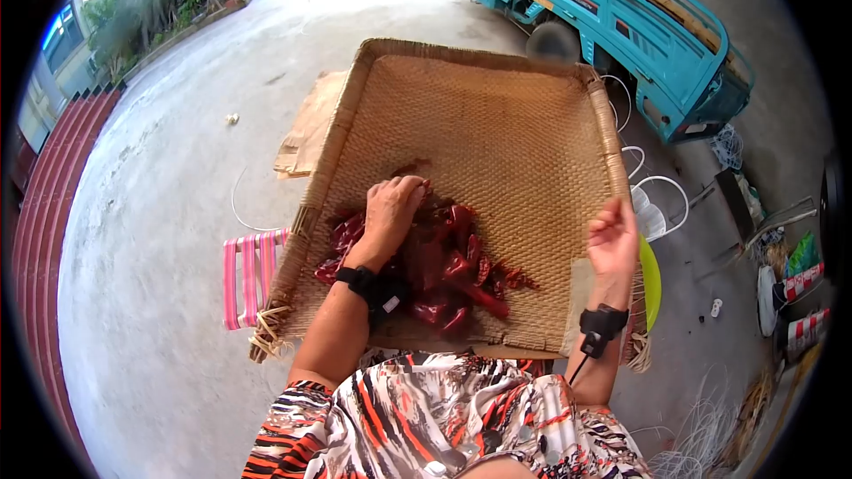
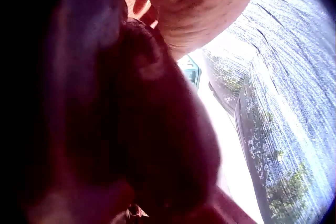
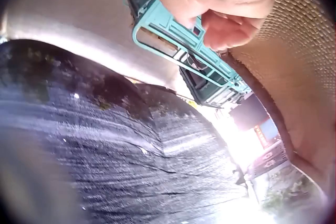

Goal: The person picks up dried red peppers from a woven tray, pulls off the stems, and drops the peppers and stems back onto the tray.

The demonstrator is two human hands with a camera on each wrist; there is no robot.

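A pile of glossy dark red chili peppers lies in the near left part of a woven tray. My left hand is over the far edge of this pile, its fingers bent down and pinching a red chili pepper at the tips. Peppers fill the left wrist view close up, in deep shadow. Raised at the tray's right rim, my right hand has curled fingers. The right wrist view shows these fingers folded toward the palm, with nothing visible in them.
Right of the tray are white buckets and a yellow-green basin. A pink striped stool and flat cardboard lie to the left. A turquoise cargo tricycle stands at the back right, and red steps line the far left.
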